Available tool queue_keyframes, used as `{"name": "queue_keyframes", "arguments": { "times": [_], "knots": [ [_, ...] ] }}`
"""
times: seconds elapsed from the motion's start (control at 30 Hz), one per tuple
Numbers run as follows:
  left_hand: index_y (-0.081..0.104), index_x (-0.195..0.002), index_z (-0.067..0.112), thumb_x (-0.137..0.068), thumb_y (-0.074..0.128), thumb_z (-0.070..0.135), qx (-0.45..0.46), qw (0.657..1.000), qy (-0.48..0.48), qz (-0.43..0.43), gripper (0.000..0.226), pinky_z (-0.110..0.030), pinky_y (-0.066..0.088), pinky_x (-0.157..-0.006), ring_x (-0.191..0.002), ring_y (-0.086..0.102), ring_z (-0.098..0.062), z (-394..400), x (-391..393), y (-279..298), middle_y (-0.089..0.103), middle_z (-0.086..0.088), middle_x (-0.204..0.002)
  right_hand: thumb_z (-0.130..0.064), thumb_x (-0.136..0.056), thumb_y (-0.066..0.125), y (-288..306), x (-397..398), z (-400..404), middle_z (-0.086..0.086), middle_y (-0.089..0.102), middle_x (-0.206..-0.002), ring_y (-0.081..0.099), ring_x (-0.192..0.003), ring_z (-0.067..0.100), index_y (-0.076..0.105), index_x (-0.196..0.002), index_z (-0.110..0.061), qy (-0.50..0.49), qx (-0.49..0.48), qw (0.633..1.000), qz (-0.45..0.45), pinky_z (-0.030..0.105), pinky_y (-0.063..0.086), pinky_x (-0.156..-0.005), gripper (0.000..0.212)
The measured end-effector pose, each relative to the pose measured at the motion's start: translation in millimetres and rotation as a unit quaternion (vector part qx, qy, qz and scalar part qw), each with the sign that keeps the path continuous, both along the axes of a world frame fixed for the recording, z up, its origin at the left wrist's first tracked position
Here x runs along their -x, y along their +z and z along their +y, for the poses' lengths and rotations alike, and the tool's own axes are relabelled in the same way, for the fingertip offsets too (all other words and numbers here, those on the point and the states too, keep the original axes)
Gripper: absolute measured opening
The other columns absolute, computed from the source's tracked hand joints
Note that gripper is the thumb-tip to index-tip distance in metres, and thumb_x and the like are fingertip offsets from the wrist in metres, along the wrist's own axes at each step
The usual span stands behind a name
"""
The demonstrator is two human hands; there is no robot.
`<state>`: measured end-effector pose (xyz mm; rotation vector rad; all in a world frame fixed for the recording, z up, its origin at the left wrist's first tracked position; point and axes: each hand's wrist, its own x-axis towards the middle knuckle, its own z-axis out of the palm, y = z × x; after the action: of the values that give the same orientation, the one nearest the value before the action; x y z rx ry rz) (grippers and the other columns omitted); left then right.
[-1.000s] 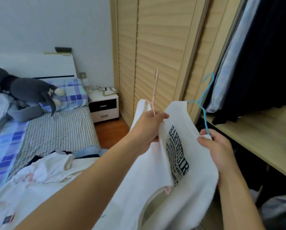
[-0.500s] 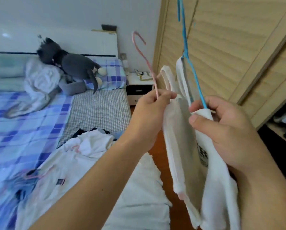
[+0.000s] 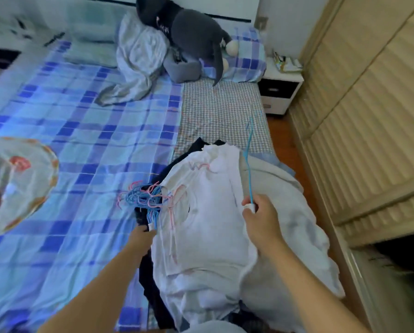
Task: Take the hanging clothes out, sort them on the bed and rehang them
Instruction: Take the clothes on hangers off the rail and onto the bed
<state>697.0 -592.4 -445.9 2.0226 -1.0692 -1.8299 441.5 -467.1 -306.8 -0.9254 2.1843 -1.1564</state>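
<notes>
**Now: both hands over the clothes pile at the bed's edge**

Nearest, two bare forearms reach forward from the bottom of the view. The right hand (image 3: 261,218) has its fingers curled round the lower end of a blue hanger (image 3: 249,169), along with a bit of white cloth; the hanger's hook points up and away, over the pile. The left hand (image 3: 142,234) sits at the left rim of the pile, fingertips at a bunch of hangers (image 3: 146,199), blue and pink, tangled together. Grip there is blurred; cannot tell whether the fingers are closed on them.

Between the hands: heap of white shirts (image 3: 206,212) on the bed (image 3: 81,140), dark garments showing underneath, a pale grey piece draped off the right side.

Left, at the frame edge: a round, translucent patterned cover (image 3: 16,179) lying on the blue checked sheet.

Farther up: crumpled grey cloth (image 3: 138,58), a dark grey plush toy (image 3: 191,37) leaning against a checked pillow (image 3: 246,58). White nightstand (image 3: 280,92) beside the bed. Slatted wooden wardrobe door (image 3: 369,116) along the right.
</notes>
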Motion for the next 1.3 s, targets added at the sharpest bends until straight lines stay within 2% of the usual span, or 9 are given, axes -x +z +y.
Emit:
{"name": "queue_keyframes", "arguments": {
  "times": [0.17, 0.33, 0.47, 0.53, 0.67, 0.8, 0.93, 1.07, 1.3],
  "knots": [
    [0.062, -0.095, 0.013, -0.1, 0.055, 0.014, -0.127, 0.99, 0.044, 0.048, 0.009, -0.031, 0.05, -0.068, -0.076, 0.063, -0.027, 59.3, -36.8, 7.8, 0.064, -0.011, -0.088, 0.001, -0.081, 0.052, -22.8, -63.9, -35.8, -0.009, 0.05, -0.094, 0.055, -0.08, 0.01, 0.051, -0.082, -0.029, 0.036, 0.006, 0.999, 0.034, 0.033, 0.044, -0.072, 0.03],
    [0.068, -0.105, 0.009, -0.103, 0.055, 0.014, -0.132, 0.985, 0.095, 0.053, 0.014, -0.034, 0.051, -0.069, -0.079, 0.066, -0.031, 74.4, -61.9, 6.5, 0.07, -0.014, -0.092, -0.008, -0.092, 0.052, -70.5, -111.5, -72.1, -0.002, 0.045, -0.112, 0.059, -0.086, 0.026, 0.052, -0.1, -0.019, 0.132, -0.089, 0.978, 0.132, 0.038, 0.046, -0.075, 0.013],
    [0.065, -0.108, 0.012, -0.103, 0.052, 0.011, -0.096, 0.994, 0.037, 0.031, 0.014, -0.03, 0.049, -0.064, -0.071, 0.063, -0.025, 61.4, -57.4, 10.8, 0.067, -0.009, -0.087, -0.019, -0.1, 0.048, -153.2, -140.6, -78.5, 0.012, 0.032, -0.148, 0.047, -0.129, 0.033, 0.033, -0.145, -0.006, 0.386, -0.381, 0.832, 0.119, 0.038, 0.039, -0.102, 0.05],
    [0.063, -0.106, 0.012, -0.102, 0.05, 0.009, -0.088, 0.996, -0.01, 0.024, 0.014, -0.028, 0.045, -0.061, -0.066, 0.059, -0.022, 57.9, -49.7, 17.0, 0.064, -0.007, -0.084, -0.018, -0.1, 0.046, -170.5, -143.1, -61.2, 0.009, 0.016, -0.162, 0.036, -0.141, 0.029, 0.032, -0.15, -0.008, 0.416, -0.416, 0.806, 0.064, 0.035, 0.034, -0.113, 0.053],
    [0.064, -0.112, 0.009, -0.1, 0.052, 0.01, -0.089, 0.994, -0.054, 0.034, 0.017, -0.028, 0.047, -0.06, -0.06, 0.063, -0.02, 60.0, -17.1, 16.7, 0.066, -0.008, -0.084, -0.014, -0.102, 0.042, -152.2, -108.2, -15.3, -0.001, 0.037, -0.154, 0.044, -0.136, 0.018, 0.04, -0.15, -0.018, 0.265, -0.294, 0.914, -0.083, 0.03, 0.035, -0.113, 0.049],
    [0.066, -0.114, 0.011, -0.102, 0.052, 0.015, -0.09, 0.98, -0.158, 0.081, 0.019, -0.03, 0.053, -0.069, -0.075, 0.067, -0.023, 84.7, 64.8, 35.6, 0.071, -0.01, -0.097, -0.012, -0.098, 0.05, -125.2, 3.4, 46.8, 0.002, 0.061, -0.131, 0.061, -0.115, 0.021, 0.062, -0.129, -0.016, 0.056, -0.264, 0.956, -0.112, 0.03, 0.047, -0.099, 0.033],
    [0.067, -0.112, 0.01, -0.101, 0.055, 0.016, -0.045, 0.939, -0.302, 0.157, 0.018, -0.03, 0.051, -0.071, -0.079, 0.067, -0.024, 127.6, 187.4, 89.3, 0.07, -0.009, -0.097, -0.008, -0.094, 0.051, -67.6, 130.5, 135.4, 0.015, 0.071, -0.105, 0.066, -0.084, 0.025, 0.064, -0.086, -0.023, -0.164, -0.18, 0.961, -0.133, 0.041, 0.054, -0.081, 0.021],
    [0.068, -0.11, 0.012, -0.101, 0.056, 0.018, 0.018, 0.875, -0.426, 0.229, 0.016, -0.031, 0.052, -0.072, -0.079, 0.067, -0.023, 204.8, 323.9, 155.9, 0.071, -0.007, -0.092, -0.009, -0.097, 0.049, 15.7, 215.6, 248.6, 0.008, 0.072, -0.095, 0.067, -0.076, 0.018, 0.066, -0.095, -0.018, -0.308, -0.07, 0.942, -0.112, 0.037, 0.057, -0.075, 0.019],
    [0.069, -0.104, 0.017, -0.101, 0.055, 0.017, 0.149, 0.712, -0.58, 0.366, 0.014, -0.033, 0.053, -0.076, -0.075, 0.068, -0.016, 409.9, 529.7, 324.7, 0.071, -0.001, -0.087, -0.005, -0.098, 0.05, 200.2, 321.2, 478.3, 0.007, 0.072, -0.096, 0.067, -0.078, 0.015, 0.067, -0.1, -0.014, -0.382, 0.005, 0.924, 0.016, 0.026, 0.053, -0.071, 0.019]
  ]
}}
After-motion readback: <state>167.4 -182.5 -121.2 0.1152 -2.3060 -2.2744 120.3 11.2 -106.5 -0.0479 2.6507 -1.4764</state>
